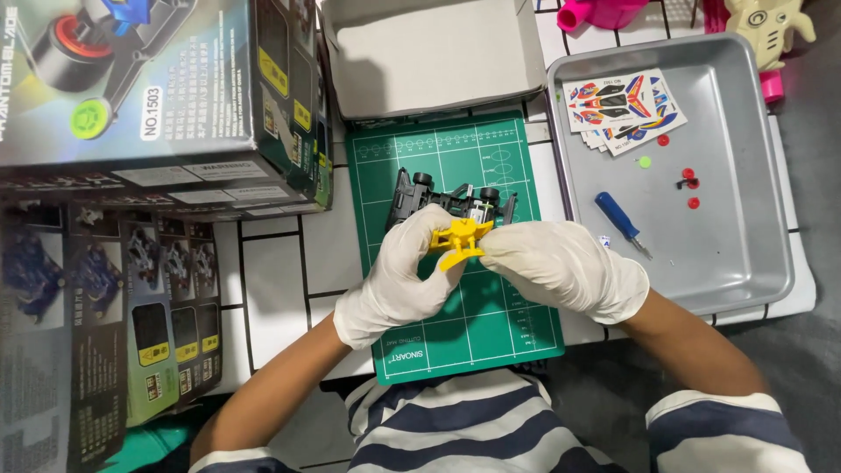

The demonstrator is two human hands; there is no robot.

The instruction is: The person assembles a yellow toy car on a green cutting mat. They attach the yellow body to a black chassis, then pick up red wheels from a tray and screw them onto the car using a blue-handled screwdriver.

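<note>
Both my hands wear white gloves and meet over a green cutting mat (491, 333). My left hand (405, 276) and my right hand (565, 267) pinch a small yellow plastic part (459, 238) between their fingertips. Just beyond the part lies a black toy car chassis (451, 200) with small black wheels, resting on the mat. The yellow part sits against the chassis's near edge.
A grey metal tray (745, 254) at the right holds sticker sheets (624, 103), a blue-handled screwdriver (620, 219) and small red and green bits. An open grey cardboard box (434, 52) stands behind the mat. Stacked printed kit boxes (149, 96) fill the left. Pink and cream toys (771, 31) lie at the back right.
</note>
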